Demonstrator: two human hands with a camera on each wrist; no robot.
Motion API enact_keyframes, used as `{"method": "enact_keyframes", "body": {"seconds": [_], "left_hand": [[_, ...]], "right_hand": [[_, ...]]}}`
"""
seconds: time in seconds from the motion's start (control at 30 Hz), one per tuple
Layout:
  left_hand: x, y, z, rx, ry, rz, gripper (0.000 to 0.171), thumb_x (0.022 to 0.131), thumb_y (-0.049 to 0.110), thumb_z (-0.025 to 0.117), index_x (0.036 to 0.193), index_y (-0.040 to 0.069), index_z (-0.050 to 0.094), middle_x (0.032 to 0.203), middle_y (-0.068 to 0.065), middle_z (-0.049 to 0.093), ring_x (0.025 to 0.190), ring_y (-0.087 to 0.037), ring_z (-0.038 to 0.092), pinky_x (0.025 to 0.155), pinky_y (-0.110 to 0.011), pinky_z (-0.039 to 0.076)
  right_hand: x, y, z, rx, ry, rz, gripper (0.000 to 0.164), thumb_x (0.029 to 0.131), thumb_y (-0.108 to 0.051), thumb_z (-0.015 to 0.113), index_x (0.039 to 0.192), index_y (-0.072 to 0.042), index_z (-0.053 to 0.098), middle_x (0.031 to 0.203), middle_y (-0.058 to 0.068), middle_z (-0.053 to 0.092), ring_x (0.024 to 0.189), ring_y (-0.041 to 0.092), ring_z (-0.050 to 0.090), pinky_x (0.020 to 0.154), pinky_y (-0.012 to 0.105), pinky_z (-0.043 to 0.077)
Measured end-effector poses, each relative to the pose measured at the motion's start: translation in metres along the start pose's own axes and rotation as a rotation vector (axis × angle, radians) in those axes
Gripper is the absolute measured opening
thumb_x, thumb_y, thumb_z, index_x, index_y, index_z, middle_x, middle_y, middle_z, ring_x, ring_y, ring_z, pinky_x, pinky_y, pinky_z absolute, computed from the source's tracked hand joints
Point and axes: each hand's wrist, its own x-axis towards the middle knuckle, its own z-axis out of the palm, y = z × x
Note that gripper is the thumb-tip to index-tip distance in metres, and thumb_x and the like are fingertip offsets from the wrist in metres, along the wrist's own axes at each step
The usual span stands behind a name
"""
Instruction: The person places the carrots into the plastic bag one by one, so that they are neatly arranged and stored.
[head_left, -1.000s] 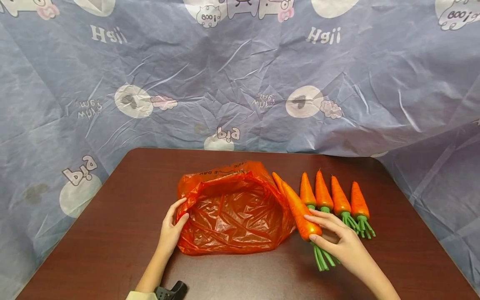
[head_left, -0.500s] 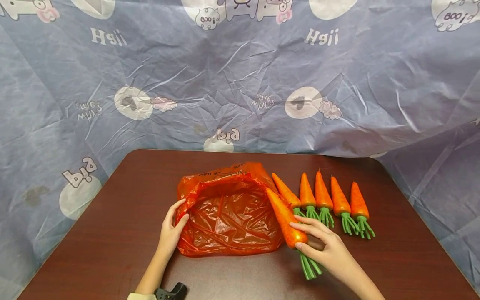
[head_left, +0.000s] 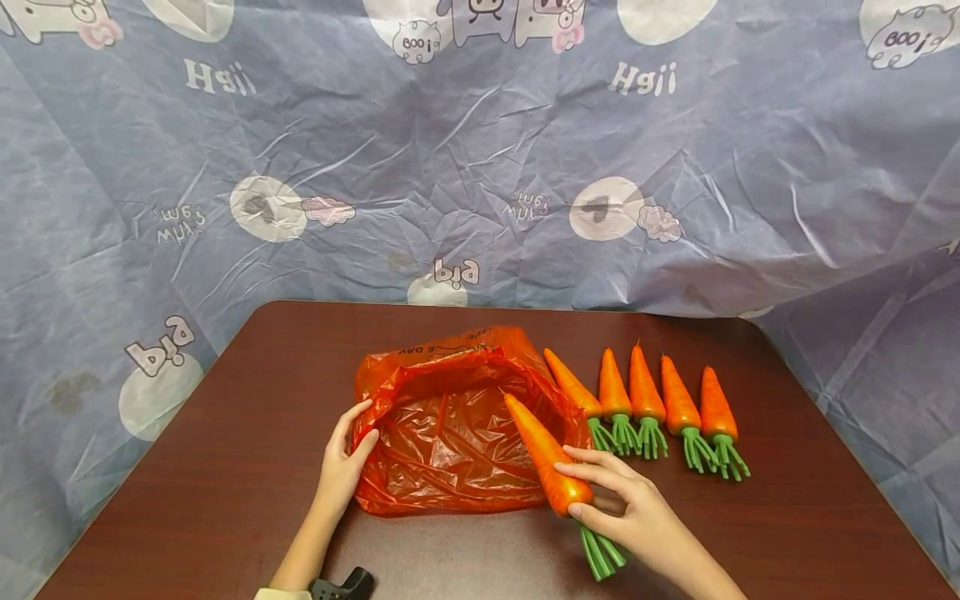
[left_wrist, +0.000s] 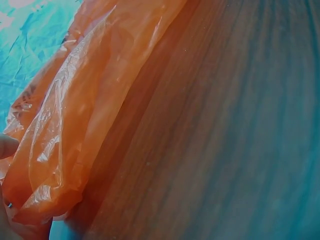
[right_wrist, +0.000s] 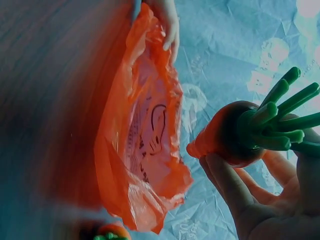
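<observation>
A red plastic bag (head_left: 450,450) lies on the table with its mouth spread wide. My left hand (head_left: 347,454) pinches the left side of the bag's rim between thumb and fingers. In the right wrist view, that bag (right_wrist: 112,150) gapes open, with dark print on its inner wall. My right hand (head_left: 626,504) grips an orange carrot (head_left: 547,458) by its thick end, green stalks hanging below. The carrot's tip points up and left and overlaps the bag's opening in the head view. In the left wrist view the bag's film (left_wrist: 95,90) hides most of the left fingers.
Several more carrots (head_left: 648,396) lie in a row to the right of the bag, tips away from me. The leftmost carrot (head_left: 573,385) sits right beside the bag's edge. A brown table (head_left: 247,467) carries everything, and a printed blue-grey cloth (head_left: 420,150) hangs behind it.
My right hand has brought its carrot left and toward me, from beside the row to over the bag's right side. The left hand keeps its place on the rim.
</observation>
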Motion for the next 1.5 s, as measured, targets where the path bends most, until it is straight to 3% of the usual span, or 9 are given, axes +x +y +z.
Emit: {"method": "enact_keyframes", "body": {"seconds": [0.43, 0.7, 1.0, 1.13, 1.33, 1.5], "left_hand": [[0.0, 0.0, 0.0, 0.004, 0.008, -0.008, 0.045, 0.089, 0.005, 0.054, 0.132, 0.009, 0.042, 0.129, 0.004, 0.043, 0.106, 0.004, 0.048, 0.084, -0.008, 0.043], [-0.001, 0.0, -0.001, -0.01, -0.001, 0.014, 0.043, 0.09, 0.006, 0.053, 0.131, 0.009, 0.043, 0.127, 0.005, 0.045, 0.106, 0.002, 0.048, 0.084, -0.01, 0.044], [0.0, 0.002, 0.0, -0.01, 0.002, 0.006, 0.043, 0.09, 0.006, 0.053, 0.132, 0.008, 0.042, 0.129, 0.004, 0.044, 0.106, 0.004, 0.048, 0.083, -0.009, 0.044], [0.0, 0.003, 0.0, -0.013, 0.002, 0.008, 0.044, 0.09, 0.006, 0.053, 0.132, 0.008, 0.042, 0.131, -0.001, 0.043, 0.106, 0.005, 0.048, 0.084, -0.008, 0.043], [0.001, 0.001, 0.0, -0.008, 0.005, 0.015, 0.044, 0.089, 0.005, 0.054, 0.131, 0.008, 0.043, 0.127, 0.005, 0.044, 0.106, 0.004, 0.048, 0.083, -0.009, 0.043], [0.001, -0.001, 0.0, -0.002, 0.005, 0.024, 0.044, 0.089, 0.005, 0.055, 0.131, 0.008, 0.043, 0.125, 0.011, 0.045, 0.105, 0.005, 0.048, 0.084, -0.009, 0.044]], "right_hand": [[0.01, 0.001, 0.022, 0.068, -0.066, 0.064, 0.036, 0.084, -0.02, 0.064, 0.12, -0.015, 0.06, 0.128, 0.012, 0.049, 0.11, -0.009, 0.045, 0.076, 0.027, 0.053], [0.021, 0.005, 0.04, 0.095, -0.054, 0.011, 0.035, 0.084, -0.018, 0.064, 0.119, -0.011, 0.06, 0.128, 0.015, 0.05, 0.111, -0.002, 0.048, 0.075, 0.026, 0.053], [0.03, 0.008, 0.06, 0.022, -0.031, -0.039, 0.034, 0.081, -0.017, 0.067, 0.115, -0.014, 0.062, 0.125, 0.01, 0.053, 0.111, 0.01, 0.051, 0.074, 0.019, 0.051], [0.033, 0.01, 0.068, -0.009, -0.013, -0.057, 0.036, 0.079, -0.015, 0.069, 0.114, -0.015, 0.063, 0.124, 0.008, 0.055, 0.113, 0.015, 0.051, 0.08, 0.02, 0.049], [0.038, 0.009, 0.075, -0.024, -0.014, -0.065, 0.034, 0.08, -0.017, 0.068, 0.114, -0.014, 0.063, 0.123, 0.008, 0.055, 0.112, 0.025, 0.052, 0.083, 0.019, 0.047], [0.043, 0.009, 0.081, 0.033, -0.041, -0.009, 0.034, 0.082, -0.019, 0.066, 0.115, -0.011, 0.063, 0.125, 0.011, 0.054, 0.113, 0.024, 0.05, 0.086, 0.02, 0.047]]}}
